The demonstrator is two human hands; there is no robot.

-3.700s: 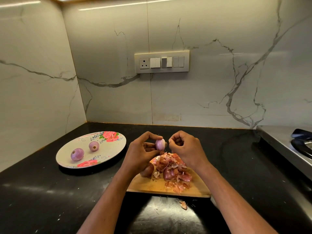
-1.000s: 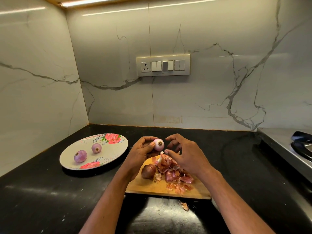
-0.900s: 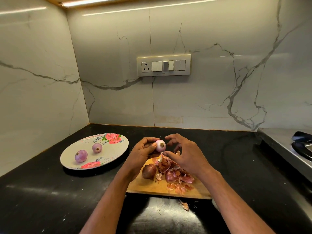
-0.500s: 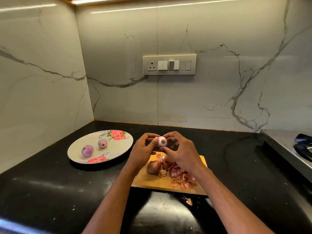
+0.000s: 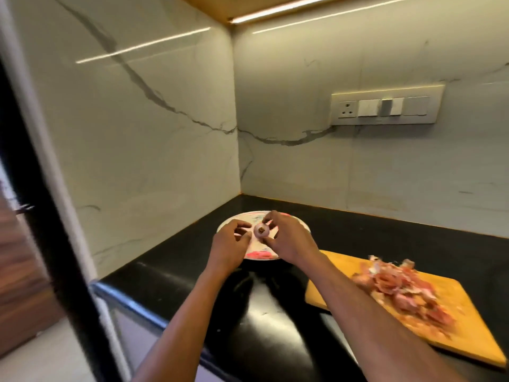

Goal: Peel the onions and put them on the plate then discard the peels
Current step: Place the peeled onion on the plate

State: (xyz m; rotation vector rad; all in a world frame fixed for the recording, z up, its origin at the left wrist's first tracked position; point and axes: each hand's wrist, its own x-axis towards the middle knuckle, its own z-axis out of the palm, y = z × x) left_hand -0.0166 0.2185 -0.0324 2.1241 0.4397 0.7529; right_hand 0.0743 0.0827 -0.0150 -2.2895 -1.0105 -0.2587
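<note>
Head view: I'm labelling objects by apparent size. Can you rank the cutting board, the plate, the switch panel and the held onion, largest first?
1. Cutting board, though it lies nearest the camera.
2. Switch panel and plate: similar, and hands hide much of the plate, so unranked.
3. Onion, pinched by the right hand.

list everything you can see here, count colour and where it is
peeled onion: one, pale pink-purple, pinched over the plate
plate: one, white with pink flowers, on the counter in the corner; its contents are hidden by the hands
cutting board: one, orange-brown wood, on the counter at right
onion peels: a loose pile, red-pink, on the cutting board, blurred
counter: one, glossy black
walls: two, white veined marble, meeting behind the plate
switch panel: one, cream, on the back wall at right
left hand: one, fingers loosely curled beside the onion
right hand: one, grip on the onion
</note>
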